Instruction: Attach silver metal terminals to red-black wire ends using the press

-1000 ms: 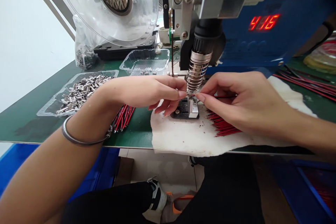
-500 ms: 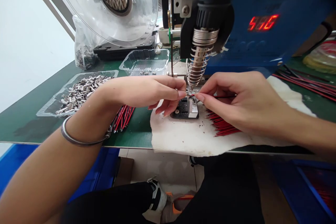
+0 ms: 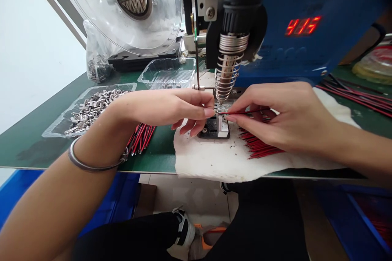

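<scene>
My right hand (image 3: 284,116) pinches a red-and-black wire (image 3: 237,113) between thumb and fingertips. The wire's end points left, toward a small metal block (image 3: 223,127) below the soldering iron (image 3: 227,71), which has a spring around it. Opposite it, my left hand (image 3: 171,108) has thumb and index finger closed at the wire's end; whatever they grip is too small and covered to make out. The other left fingers hang loosely curled. Beneath my right hand, a bundle of red-and-black wires (image 3: 260,146) lies on a white cloth (image 3: 202,161).
A clear tray of small metal parts (image 3: 92,108) stands on the green table (image 3: 163,147) by my left forearm, and another clear tray (image 3: 168,74) behind. More wires (image 3: 141,138) lie under my left wrist. The blue machine (image 3: 294,57) rises at the back right.
My right hand's fingertips have moved slightly right of the left hand's, so more red wire shows between them. The machine's red display reads a different number. The view has shifted slightly.
</scene>
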`<move>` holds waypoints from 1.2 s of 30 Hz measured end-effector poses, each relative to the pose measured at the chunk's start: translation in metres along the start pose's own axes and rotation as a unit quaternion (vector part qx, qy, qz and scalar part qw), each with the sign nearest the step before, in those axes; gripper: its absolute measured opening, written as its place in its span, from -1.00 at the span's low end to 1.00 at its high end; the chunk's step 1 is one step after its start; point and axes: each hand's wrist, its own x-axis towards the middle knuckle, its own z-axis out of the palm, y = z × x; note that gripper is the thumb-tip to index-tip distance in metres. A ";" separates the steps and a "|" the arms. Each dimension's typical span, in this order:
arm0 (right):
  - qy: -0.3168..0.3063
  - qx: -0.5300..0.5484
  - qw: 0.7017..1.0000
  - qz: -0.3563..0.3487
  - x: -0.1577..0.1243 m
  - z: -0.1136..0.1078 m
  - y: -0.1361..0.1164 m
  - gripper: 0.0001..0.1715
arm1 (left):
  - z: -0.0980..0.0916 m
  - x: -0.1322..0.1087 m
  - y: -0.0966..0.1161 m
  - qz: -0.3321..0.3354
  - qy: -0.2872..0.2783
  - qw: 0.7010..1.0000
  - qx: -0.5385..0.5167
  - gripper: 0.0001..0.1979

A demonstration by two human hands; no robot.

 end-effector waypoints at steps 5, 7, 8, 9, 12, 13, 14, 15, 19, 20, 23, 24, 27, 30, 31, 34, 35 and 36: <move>-0.010 -0.003 1.000 0.002 0.002 -0.003 0.001 -0.81 | 0.000 0.001 0.001 -0.005 -0.010 1.000 -0.008 -0.64; -0.013 -0.004 1.000 -0.001 0.002 -0.003 0.001 -0.79 | 0.000 0.002 0.002 -0.005 -0.013 1.000 -0.011 -0.63; -0.014 -0.006 1.000 -0.004 0.002 -0.002 0.002 -0.79 | 0.001 0.003 0.002 -0.006 -0.013 1.000 -0.010 -0.63; -0.014 -0.009 1.000 -0.003 0.002 -0.002 0.002 -0.80 | 0.001 0.003 0.002 -0.006 -0.013 1.000 -0.008 -0.63; -0.011 -0.015 1.000 -0.003 0.001 0.000 0.003 -0.82 | 0.001 0.003 0.000 -0.005 -0.014 1.000 -0.012 -0.63; -0.011 -0.017 1.000 -0.002 0.001 0.000 0.004 -0.81 | 0.001 0.003 0.000 -0.002 -0.014 1.000 -0.015 -0.63; -0.011 -0.019 1.000 -0.004 0.001 0.000 0.004 -0.80 | 0.001 0.003 -0.001 0.003 -0.014 1.000 -0.018 -0.63; -0.011 -0.023 1.000 -0.005 0.001 0.000 0.004 -0.79 | 0.001 0.003 -0.002 0.006 -0.012 1.000 -0.019 -0.63; -0.008 -0.030 0.999 -0.025 0.001 -0.003 0.003 -0.78 | 0.001 0.001 -0.001 0.001 0.003 1.000 -0.017 -0.63; -0.008 -0.029 0.999 -0.028 0.001 -0.004 0.002 -0.78 | 0.001 0.001 -0.001 -0.001 0.002 1.000 -0.021 -0.64; -0.013 -0.026 0.999 -0.019 0.003 -0.005 0.001 -0.77 | 0.001 0.001 0.001 0.001 -0.007 0.999 -0.033 -0.66; -0.016 -0.024 0.999 -0.014 0.003 -0.005 0.001 -0.76 | 0.001 0.001 0.001 0.003 -0.009 0.999 -0.031 -0.66; -0.024 -0.017 1.000 -0.009 0.004 -0.005 0.002 -0.77 | 0.001 0.001 0.001 0.009 -0.007 1.000 -0.017 -0.67; -0.027 -0.017 0.999 -0.028 0.004 -0.005 0.004 -0.78 | 0.001 0.001 0.000 0.013 0.002 1.000 -0.007 -0.67; -0.027 -0.020 0.999 -0.033 0.003 -0.005 0.004 -0.77 | 0.001 0.001 0.000 0.014 0.005 1.000 -0.004 -0.67; -0.028 -0.034 0.998 -0.035 0.003 -0.005 0.005 -0.76 | 0.002 0.001 0.000 0.015 0.006 1.000 0.002 -0.67; -0.028 -0.038 0.998 -0.036 0.003 -0.005 0.005 -0.76 | 0.002 0.001 0.000 0.017 0.007 1.000 0.004 -0.66; -0.028 -0.042 0.998 -0.038 0.003 -0.004 0.006 -0.76 | 0.002 0.001 0.000 0.019 0.010 1.000 0.005 -0.66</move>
